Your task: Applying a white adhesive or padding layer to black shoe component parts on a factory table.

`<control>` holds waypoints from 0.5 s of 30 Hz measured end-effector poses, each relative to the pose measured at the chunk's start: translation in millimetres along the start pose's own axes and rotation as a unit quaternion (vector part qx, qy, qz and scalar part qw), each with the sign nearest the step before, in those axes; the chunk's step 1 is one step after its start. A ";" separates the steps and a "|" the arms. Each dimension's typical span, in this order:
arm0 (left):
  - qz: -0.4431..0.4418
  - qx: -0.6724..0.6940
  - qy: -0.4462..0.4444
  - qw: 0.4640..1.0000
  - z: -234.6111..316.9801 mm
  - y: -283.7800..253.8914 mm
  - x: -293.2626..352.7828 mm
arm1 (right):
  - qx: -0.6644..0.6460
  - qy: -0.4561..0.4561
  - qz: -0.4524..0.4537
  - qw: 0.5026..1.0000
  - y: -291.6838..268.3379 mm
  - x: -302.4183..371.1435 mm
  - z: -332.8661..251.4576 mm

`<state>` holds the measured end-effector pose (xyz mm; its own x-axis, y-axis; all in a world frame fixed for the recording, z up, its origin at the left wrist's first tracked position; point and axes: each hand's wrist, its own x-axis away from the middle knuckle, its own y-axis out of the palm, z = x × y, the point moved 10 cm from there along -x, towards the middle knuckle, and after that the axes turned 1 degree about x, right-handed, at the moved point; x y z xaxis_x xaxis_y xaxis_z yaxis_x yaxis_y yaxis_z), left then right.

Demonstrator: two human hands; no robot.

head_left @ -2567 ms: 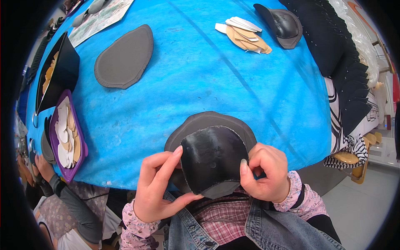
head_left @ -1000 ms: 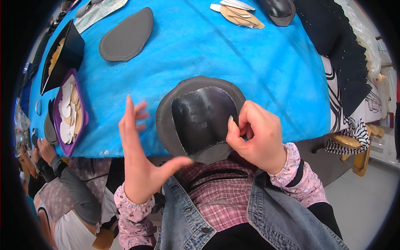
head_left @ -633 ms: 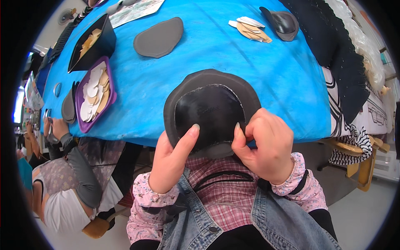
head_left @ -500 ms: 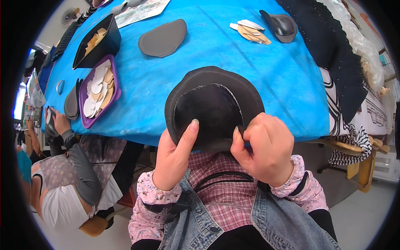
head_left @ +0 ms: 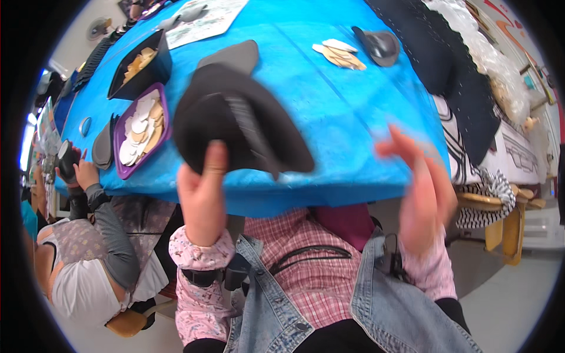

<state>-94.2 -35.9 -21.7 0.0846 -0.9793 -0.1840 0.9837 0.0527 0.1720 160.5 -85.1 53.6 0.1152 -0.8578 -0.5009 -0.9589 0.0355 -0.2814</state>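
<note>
A black foam-like piece [head_left: 197,120], slightly smeared by motion, is held up tilted over the front of the blue-covered table [head_left: 329,129]. My left hand [head_left: 203,203] grips its lower edge, thumb on the near face and the other fingers hidden behind. A curved strip on the piece catches the light. Away to the right, my right hand [head_left: 421,191] hangs blurred above the table's front edge, fingers stretched out, with nothing visible in it. Beyond the held piece lies a flat dark grey piece [head_left: 238,56], partly covered by it.
A purple tray [head_left: 166,120] of white and tan cut pieces and a black bin [head_left: 160,65] stand at left. Tan and white pieces [head_left: 338,56] lie near a shiny black curved piece [head_left: 382,48]. Black fabric [head_left: 435,53] runs along the right. Another person's hands [head_left: 87,172] work at far left.
My right hand has let go of the black foam-like piece and moved right, its fingers now stretched out. My left hand has carried the piece up and left, tilting it.
</note>
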 end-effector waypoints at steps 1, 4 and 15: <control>-0.097 -0.015 -0.013 0.995 4.8 36.7 4.9 | -0.176 0.059 0.016 0.982 8.9 -16.1 31.1; -0.250 0.016 -0.025 0.968 26.7 106.3 8.3 | -0.336 0.102 -0.039 0.935 49.9 -22.7 54.2; -0.181 -0.363 0.332 0.852 79.3 126.3 19.6 | -0.559 0.143 -0.070 0.814 89.5 -19.8 53.7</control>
<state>19.1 -63.9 73.2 -0.4117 -0.6439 -0.6449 0.7822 0.1134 -0.6126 86.3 -37.4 -5.5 0.3325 -0.9030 -0.2721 -0.5972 -0.4249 0.6803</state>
